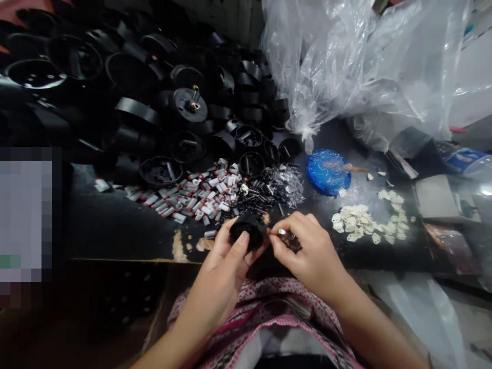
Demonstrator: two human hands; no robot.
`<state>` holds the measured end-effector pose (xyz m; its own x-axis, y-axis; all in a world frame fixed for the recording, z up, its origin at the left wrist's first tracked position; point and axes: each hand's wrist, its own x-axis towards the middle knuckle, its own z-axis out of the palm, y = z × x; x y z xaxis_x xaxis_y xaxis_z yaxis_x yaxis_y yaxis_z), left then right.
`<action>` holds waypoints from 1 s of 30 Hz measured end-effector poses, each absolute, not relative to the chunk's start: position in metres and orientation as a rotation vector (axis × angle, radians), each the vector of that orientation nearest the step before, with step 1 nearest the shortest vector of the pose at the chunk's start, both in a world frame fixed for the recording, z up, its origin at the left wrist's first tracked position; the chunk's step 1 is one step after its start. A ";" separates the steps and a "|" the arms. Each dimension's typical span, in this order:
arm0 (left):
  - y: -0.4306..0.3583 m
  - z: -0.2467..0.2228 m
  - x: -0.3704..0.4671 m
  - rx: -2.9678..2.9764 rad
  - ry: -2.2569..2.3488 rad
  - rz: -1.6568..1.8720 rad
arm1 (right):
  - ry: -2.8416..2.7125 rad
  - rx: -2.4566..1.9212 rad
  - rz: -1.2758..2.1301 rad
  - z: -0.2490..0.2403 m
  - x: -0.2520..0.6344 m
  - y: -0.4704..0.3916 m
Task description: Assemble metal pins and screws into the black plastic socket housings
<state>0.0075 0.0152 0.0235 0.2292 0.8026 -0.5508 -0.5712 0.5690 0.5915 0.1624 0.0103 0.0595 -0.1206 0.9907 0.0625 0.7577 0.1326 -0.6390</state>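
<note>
Close to the table's front edge, my left hand (226, 261) is wrapped round a black round plastic housing (248, 230), its thumb over the rim. At the housing's right side, my right hand (305, 246) is closed in a pinch. What sits between its fingertips is too small to make out, though a shiny metal bit (283, 232) shows by its curled fingers. Just beyond my hands lie a heap of grey-white cylinders with red ends (207, 192), dark springs (257, 199) and a pile of small silvery pieces (290, 184).
Many black housings (132, 113) are stacked at the back left. A blue tub of clear grease (328, 171) holds a wooden stick. Cream-coloured flat tabs (355, 223) lie to the right, near a white box (442, 197). Clear plastic bags (323, 56) stand behind.
</note>
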 end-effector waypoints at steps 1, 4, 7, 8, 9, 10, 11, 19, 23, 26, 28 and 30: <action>0.014 0.022 0.007 0.312 0.963 0.992 | -1.953 -1.671 0.608 0.059 0.162 0.010; 0.012 0.020 0.005 0.379 0.981 1.008 | -1.978 -1.671 0.570 0.060 0.162 0.009; 0.012 0.020 0.005 0.386 0.946 0.996 | -1.936 -1.609 0.599 0.062 0.162 0.008; 0.012 0.020 0.005 0.376 0.932 0.986 | -1.912 -1.570 0.598 0.063 0.162 0.007; 0.011 0.020 0.005 0.365 0.918 0.968 | -1.895 -1.536 0.579 0.063 0.162 0.007; 0.010 0.019 0.005 0.354 0.905 0.947 | -1.892 -1.516 0.540 0.062 0.162 0.007; 0.009 0.019 0.005 0.348 0.895 0.923 | -1.903 -1.516 0.488 0.062 0.161 0.006; 0.006 0.014 0.006 0.421 0.768 0.829 | -2.038 -1.568 0.328 0.059 0.157 0.009; 0.009 0.014 0.006 0.425 0.764 0.847 | -2.118 -1.535 0.346 0.061 0.158 0.012; 0.013 0.014 0.003 0.456 0.805 0.817 | -2.222 -1.536 0.374 0.063 0.159 0.014; 0.015 0.014 -0.001 0.516 0.836 0.750 | -2.254 -1.571 0.375 0.064 0.156 0.015; 0.015 0.015 -0.004 0.571 0.875 0.688 | -2.264 -1.638 0.396 0.065 0.153 0.013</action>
<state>-0.0041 0.0152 0.0147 0.4573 0.7412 -0.4915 -0.3033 0.6495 0.6973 0.1534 0.0126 0.0654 -0.2925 0.9517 0.0931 0.8636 0.3047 -0.4017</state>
